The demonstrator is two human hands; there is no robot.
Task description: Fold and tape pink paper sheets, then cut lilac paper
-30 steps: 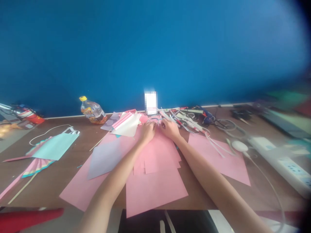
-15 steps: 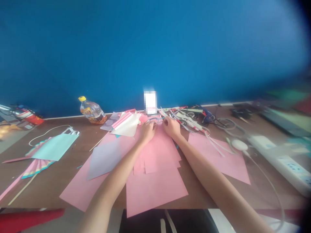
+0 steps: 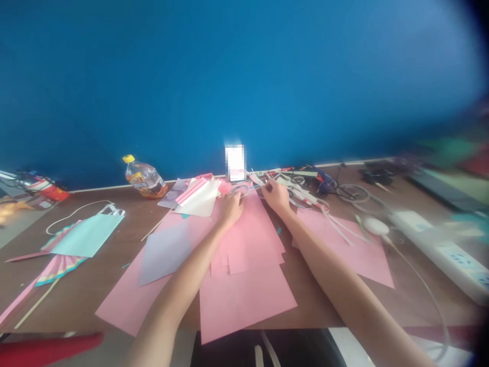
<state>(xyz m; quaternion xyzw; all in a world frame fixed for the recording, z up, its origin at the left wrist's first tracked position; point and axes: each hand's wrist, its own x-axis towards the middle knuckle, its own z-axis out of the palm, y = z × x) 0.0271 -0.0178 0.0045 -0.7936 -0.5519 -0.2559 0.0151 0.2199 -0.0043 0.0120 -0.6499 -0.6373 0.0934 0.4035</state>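
My left hand (image 3: pixel 231 208) rests at the far end of the overlapping pink paper sheets (image 3: pixel 252 244), its fingers curled in. Right at its fingertips is a pale ring-shaped loop (image 3: pixel 241 189), whose kind I cannot make out. To the right, my right hand (image 3: pixel 277 197) is closed with thumb and fingers together, close to white paper strips (image 3: pixel 256 178). Whatever either hand pinches is hidden or too small to name. A pale lilac sheet (image 3: pixel 165 252) lies on pink paper beside my left forearm.
A yellow-capped bottle (image 3: pixel 145 179) leans at the back left, by the blue wall (image 3: pixel 229 76). Further left lies a light-blue paper bag (image 3: pixel 89 234) over a folded pink fan (image 3: pixel 63 267). Tangled strips and cables (image 3: pixel 305 191) and a white power strip (image 3: pixel 439 250) occupy the right side.
My right hand has moved a little to the right, away from my left hand, and its fingers now point more to the left. My left hand has barely moved.
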